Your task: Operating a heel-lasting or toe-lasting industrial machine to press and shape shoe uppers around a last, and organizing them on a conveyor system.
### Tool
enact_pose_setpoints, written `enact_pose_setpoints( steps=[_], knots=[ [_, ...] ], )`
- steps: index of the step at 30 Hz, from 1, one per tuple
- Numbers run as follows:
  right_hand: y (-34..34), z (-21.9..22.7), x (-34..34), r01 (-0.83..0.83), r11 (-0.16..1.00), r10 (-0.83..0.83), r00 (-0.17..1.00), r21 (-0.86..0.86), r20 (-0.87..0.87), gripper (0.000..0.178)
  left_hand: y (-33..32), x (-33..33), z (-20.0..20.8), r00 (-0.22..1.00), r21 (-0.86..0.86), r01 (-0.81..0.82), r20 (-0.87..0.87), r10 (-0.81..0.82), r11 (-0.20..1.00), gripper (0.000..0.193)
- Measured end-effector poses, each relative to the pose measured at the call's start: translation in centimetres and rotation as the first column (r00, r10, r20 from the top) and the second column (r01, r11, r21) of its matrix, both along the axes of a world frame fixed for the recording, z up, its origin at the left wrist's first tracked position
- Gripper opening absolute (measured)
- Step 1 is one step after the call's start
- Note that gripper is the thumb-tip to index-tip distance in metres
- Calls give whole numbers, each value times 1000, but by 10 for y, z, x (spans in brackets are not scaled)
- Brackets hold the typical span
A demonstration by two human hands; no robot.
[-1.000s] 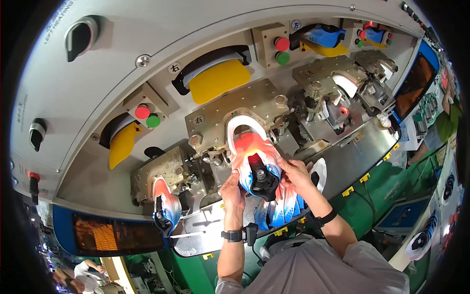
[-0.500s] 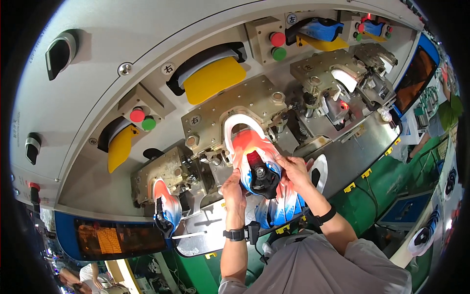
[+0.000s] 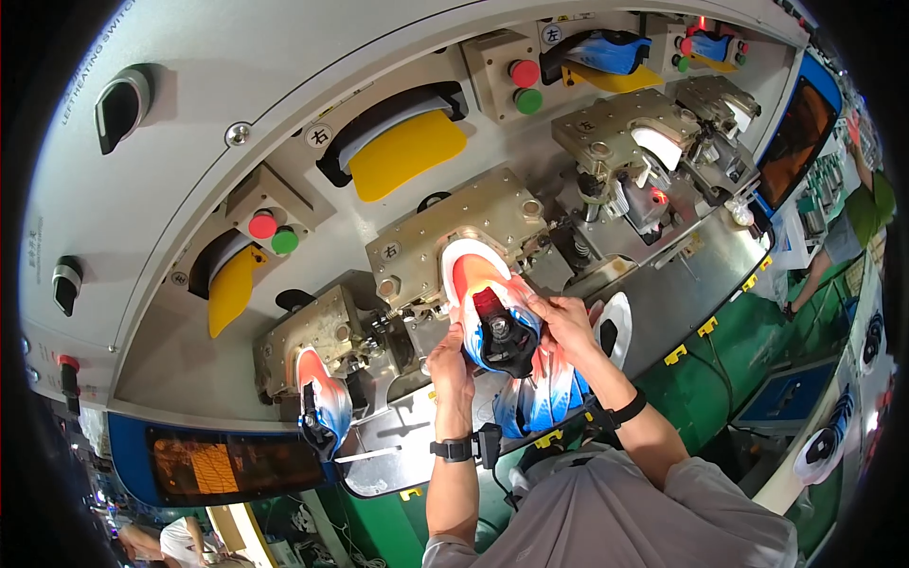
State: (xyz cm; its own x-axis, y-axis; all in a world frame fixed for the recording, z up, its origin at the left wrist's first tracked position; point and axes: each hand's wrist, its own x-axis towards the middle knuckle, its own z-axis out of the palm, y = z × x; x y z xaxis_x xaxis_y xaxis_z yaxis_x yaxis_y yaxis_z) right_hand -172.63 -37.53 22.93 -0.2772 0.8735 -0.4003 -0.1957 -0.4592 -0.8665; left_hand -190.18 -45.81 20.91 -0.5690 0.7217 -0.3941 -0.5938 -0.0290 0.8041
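Between both hands is a shoe upper [image 3: 526,327], orange toward its far end, white and blue at the sides, with a black collar [image 3: 509,348]. My left hand [image 3: 450,363] grips its left edge between thumb and fingers. On the opposite edge, my right hand [image 3: 566,328] pinches the material. The upper's far end sits within a white U-shaped pad [image 3: 461,250] at the front of a metal clamp plate [image 3: 454,222]. Red light glows at the shoe's opening. Whatever supports the upper from below is hidden.
At left, another shoe upper [image 3: 329,398] hangs on a second station [image 3: 303,336]. Several blue-orange uppers [image 3: 540,402] lie on the metal ledge [image 3: 672,289] near me. Red button [image 3: 524,73] and green button [image 3: 527,100] sit on a box behind. Yellow-covered shaped holders [image 3: 409,154] line the back wall.
The metal clamp plate has come nearer to me, uncovering a dark round part behind it. Both hands keep their hold on the shoe upper, almost in place. The view has shifted slightly.
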Motion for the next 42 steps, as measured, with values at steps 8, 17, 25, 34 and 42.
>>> enact_pose_setpoints(
  steps=[8, 17, 25, 34, 42],
  knots=[
    [-1, -3, 0, -51, 999, 52, 999, 13, -5, 31, -2, -11, -11, 998, -24, 64, -6, -64, 998, 28],
    [-3, -7, 2, -41, 999, 41, 999, 10, 14, 29, -1, -12, -12, 990, -38, 127, 71, -124, 991, 33],
    [-4, -8, -2, -40, 999, 39, 998, 19, 55, 27, 2, -8, -10, 988, -54, 122, 106, -115, 991, 28],
    [24, 18, 46, -302, 879, 149, 908, 369, 391, 26, -13, -4, -18, 998, -61, -55, -14, 54, 997, 28],
    [207, 246, 154, -164, -100, -784, 621, 981, 24, 28, -79, 76, 67, 434, 213, -672, -663, 610, 709, 28]
  ],
)
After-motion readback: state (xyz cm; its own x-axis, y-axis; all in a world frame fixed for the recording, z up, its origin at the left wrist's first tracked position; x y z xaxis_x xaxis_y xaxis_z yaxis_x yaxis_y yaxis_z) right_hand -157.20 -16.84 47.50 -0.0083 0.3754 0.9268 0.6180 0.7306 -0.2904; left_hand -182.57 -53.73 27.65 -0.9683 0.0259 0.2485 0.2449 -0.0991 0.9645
